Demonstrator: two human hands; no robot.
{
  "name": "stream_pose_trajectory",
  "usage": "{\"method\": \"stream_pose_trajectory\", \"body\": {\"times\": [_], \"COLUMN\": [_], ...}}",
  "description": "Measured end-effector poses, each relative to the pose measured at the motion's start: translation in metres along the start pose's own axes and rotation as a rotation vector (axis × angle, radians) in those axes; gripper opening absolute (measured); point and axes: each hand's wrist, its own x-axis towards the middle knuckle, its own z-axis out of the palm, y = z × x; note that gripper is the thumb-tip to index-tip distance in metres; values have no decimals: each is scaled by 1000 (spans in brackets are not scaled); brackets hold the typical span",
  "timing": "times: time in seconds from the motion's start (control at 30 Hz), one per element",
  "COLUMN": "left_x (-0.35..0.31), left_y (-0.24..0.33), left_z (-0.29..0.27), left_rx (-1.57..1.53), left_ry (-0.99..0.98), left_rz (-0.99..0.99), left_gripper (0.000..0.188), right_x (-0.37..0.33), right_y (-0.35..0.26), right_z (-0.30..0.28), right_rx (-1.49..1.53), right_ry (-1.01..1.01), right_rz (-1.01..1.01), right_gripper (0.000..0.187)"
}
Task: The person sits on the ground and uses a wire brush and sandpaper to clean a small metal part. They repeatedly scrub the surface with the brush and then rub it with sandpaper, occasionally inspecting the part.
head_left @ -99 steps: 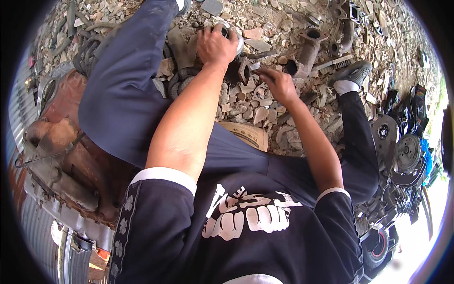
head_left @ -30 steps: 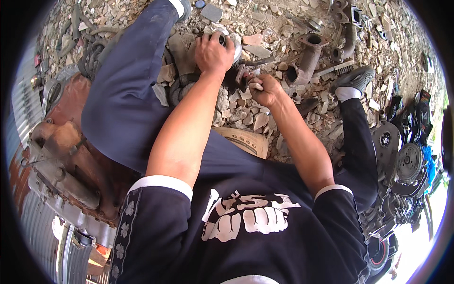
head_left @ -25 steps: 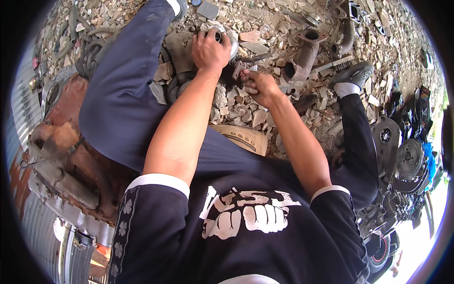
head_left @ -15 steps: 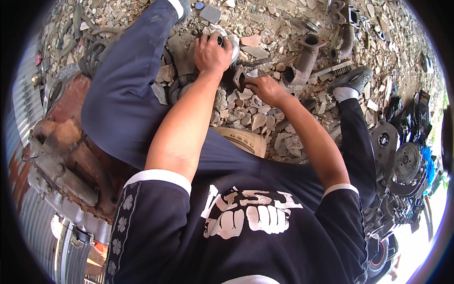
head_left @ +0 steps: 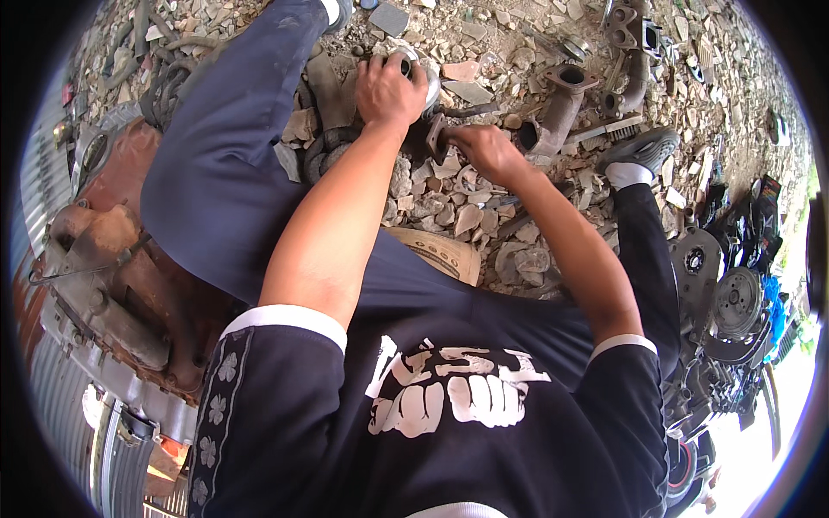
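Left hand (head_left: 390, 91) clasped over a silvery metal part (head_left: 432, 89), right hand (head_left: 490, 155) at a brown flange (head_left: 434, 135) (whether pinching anything, cannot tell), rubble (head_left: 469, 218) around

A rust-brown engine (head_left: 108, 324) lies at left, beside corrugated sheeting (head_left: 65, 445). Dark hoses (head_left: 160, 99) lie on rubble (head_left: 471, 216) at upper left. At right, a grey pulley (head_left: 737, 302) stands just beside blue plastic (head_left: 776, 312)
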Motion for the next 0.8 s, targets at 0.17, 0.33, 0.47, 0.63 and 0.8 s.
{"method": "stream_pose_trajectory", "body": {"times": [0.17, 0.33, 0.47, 0.63, 0.8], "left_x": [2, -1, -3, -1, -1], "left_y": [3, -3, 0, -3, -2], "left_z": [2, -2, 4, 4, -1], "left_rx": [-55, -36, -34, -66, -45], "left_ry": [-49, -55, 11, -12, -53], "left_rz": [-18, -18, 0, -17, -26], "left_gripper": [42, 41, 40, 42, 43], "right_x": [-22, -12, -25, -32, -30], "right_y": [13, -9, -11, -14, -23], "right_z": [19, -32, -43, -30, -15], "right_rx": [-28, 111, 1093, 1510, 1297], "right_ry": [61, 66, 125, 169, 187], "right_rz": [-40, 144, 530, 543, 540], "right_gripper": [26, 28, 28, 31, 40]}}
